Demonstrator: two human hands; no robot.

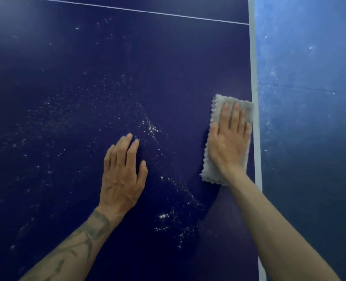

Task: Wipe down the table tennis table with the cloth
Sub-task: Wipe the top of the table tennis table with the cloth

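The dark blue table tennis table (pixel 70 57) fills most of the head view. White dust specks (pixel 151 128) are scattered over its middle and in a curved streak toward the near side. A folded grey cloth (pixel 214 165) with a scalloped edge lies flat by the table's right edge. My right hand (pixel 228 138) presses on the cloth with straight fingers. My left hand (pixel 121 175) rests flat on the bare table to the left of the cloth, fingers straight, holding nothing.
A white border line (pixel 255 78) runs along the table's right edge. A thin white line (pixel 147 12) crosses the far part of the table. Beyond the edge is a blue floor (pixel 309 98) with scuff marks.
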